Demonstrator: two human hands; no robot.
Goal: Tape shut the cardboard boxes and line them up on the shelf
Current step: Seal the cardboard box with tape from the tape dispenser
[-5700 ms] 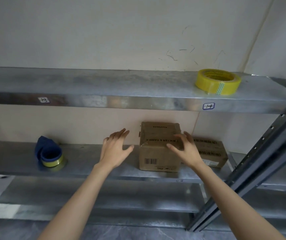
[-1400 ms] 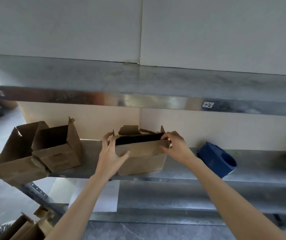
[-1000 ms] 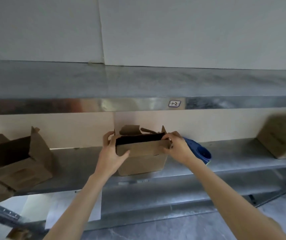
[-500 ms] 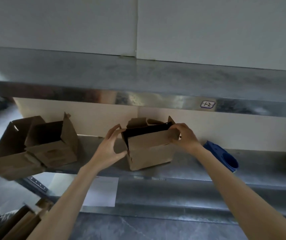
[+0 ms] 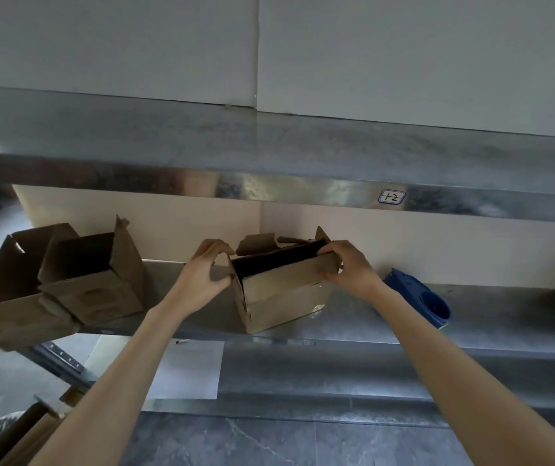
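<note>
Flaps stood open on the box (image 5: 282, 294), which sat near the front edge of the metal shelf (image 5: 487, 311), its near flap tipped inward over a dark inside and its torn rear flaps upright. At the box's right end the right grip (image 5: 346, 267) pinched that near flap, fingers curled over its top edge. At the box's left end the left grip (image 5: 202, 277) curved with thumb by the near corner and fingertips by a rear flap; whether it held anything could not be told. Left of the box, apart from it, a second box (image 5: 94, 287) lay open and tilted against a third box (image 5: 10, 297). Right of the box, past the wrist, lay a blue object (image 5: 417, 297). Below the box, a white sheet (image 5: 188, 368) lay on a lower level.
</note>
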